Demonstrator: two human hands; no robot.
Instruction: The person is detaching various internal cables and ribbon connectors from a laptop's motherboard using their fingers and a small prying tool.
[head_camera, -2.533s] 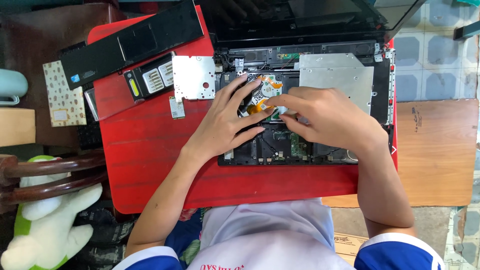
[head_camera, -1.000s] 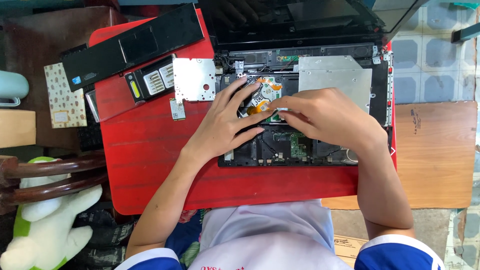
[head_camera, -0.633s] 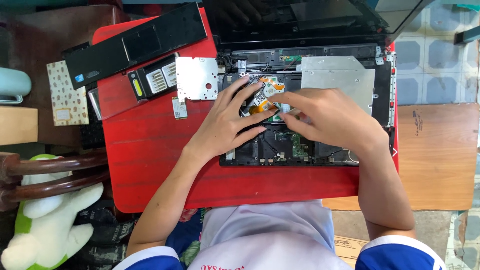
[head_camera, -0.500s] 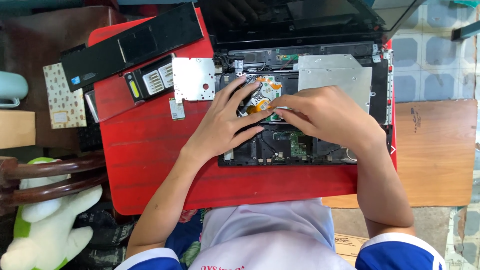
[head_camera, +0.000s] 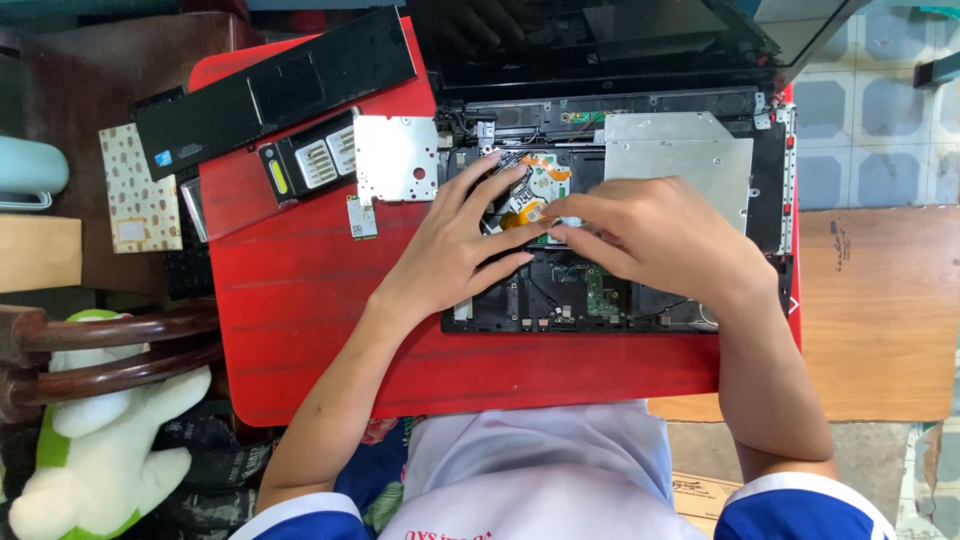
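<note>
Open red bench at our eight o'clock, our hands crowding the opened laptop centre, loose metal plate and black panel blocking eleven, raised screen walling twelve

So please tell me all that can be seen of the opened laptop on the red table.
The opened laptop lies flat on the red table, its dark screen tilted back. The top cover is off, so a silver metal drive, a green board and an orange flat cable show. The left hand rests on its middle; the right hand pinches something small there.
</note>
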